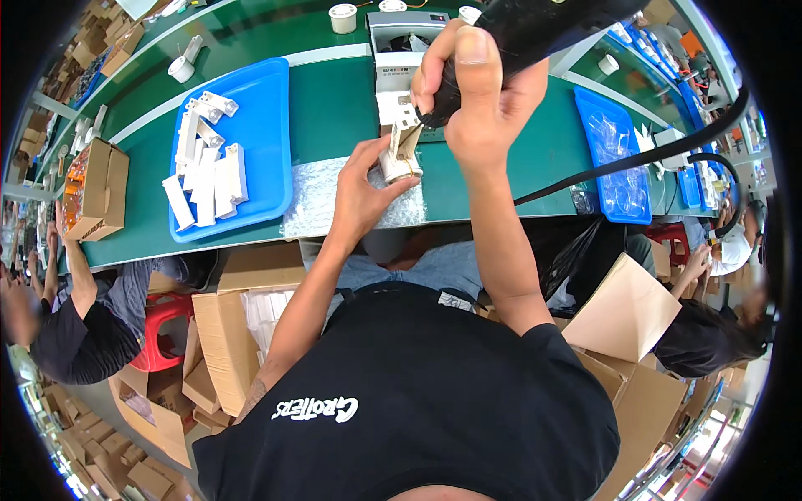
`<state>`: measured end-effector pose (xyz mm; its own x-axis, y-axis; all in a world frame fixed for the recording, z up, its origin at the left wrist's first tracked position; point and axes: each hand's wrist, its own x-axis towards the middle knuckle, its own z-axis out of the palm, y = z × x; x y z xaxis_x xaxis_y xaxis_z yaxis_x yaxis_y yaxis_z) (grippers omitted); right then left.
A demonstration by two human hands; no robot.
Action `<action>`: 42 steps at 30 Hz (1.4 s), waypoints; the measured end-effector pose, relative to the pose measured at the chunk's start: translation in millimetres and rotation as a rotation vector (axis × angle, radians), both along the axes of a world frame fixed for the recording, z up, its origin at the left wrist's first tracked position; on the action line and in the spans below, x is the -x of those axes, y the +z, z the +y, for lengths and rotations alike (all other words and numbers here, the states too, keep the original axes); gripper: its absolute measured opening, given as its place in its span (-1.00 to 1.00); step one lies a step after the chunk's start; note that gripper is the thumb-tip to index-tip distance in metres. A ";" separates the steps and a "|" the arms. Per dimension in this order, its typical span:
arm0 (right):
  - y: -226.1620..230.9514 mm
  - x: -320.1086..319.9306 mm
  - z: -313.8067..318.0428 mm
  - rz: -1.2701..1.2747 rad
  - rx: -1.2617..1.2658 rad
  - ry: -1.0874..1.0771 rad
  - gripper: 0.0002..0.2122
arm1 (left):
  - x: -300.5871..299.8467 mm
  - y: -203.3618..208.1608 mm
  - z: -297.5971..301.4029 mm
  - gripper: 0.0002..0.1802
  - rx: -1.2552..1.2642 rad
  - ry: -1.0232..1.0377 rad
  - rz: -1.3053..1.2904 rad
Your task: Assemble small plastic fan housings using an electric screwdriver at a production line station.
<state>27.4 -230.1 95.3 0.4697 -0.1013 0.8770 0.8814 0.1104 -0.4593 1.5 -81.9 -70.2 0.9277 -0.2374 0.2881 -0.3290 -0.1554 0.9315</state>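
Observation:
My right hand [489, 108] is wrapped round a black electric screwdriver [543, 29], its narrow end slanting down to the left. That tip meets, or almost meets, a white lamp-like fitting [399, 159] with a slim box part above a round part. Thumb and fingers of my left hand [362, 190] close round the lower part of this fitting from the left. It is held over a sheet of bubble wrap [322, 200] on the green bench. Just behind it stands a grey-and-white machine or box [405, 54], partly hidden by my right hand.
A blue tray [280, 150] with several white fittings lies left, beside an open carton [104, 188]. On the right, another blue tray [614, 159] holds clear plastic parts. A black cable [618, 167] crosses in front of it. Cartons flank my lap; co-workers sit on both sides.

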 end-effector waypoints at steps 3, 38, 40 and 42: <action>-3.8 -3.8 0.4 -0.014 0.036 -0.017 -0.74 | 2.1 2.9 1.3 -0.20 -0.007 -0.007 0.000; -73.3 54.8 -106.2 0.639 -0.106 -0.464 -0.57 | 15.3 77.3 41.4 -0.21 -0.001 -0.186 0.322; -117.4 54.3 -115.0 0.732 -0.071 -0.538 -0.66 | 4.8 115.0 65.5 -0.07 0.038 -0.250 0.385; -136.6 59.9 -108.5 0.759 -0.108 -0.637 -0.77 | -24.2 147.6 84.7 -0.01 0.077 -0.300 0.386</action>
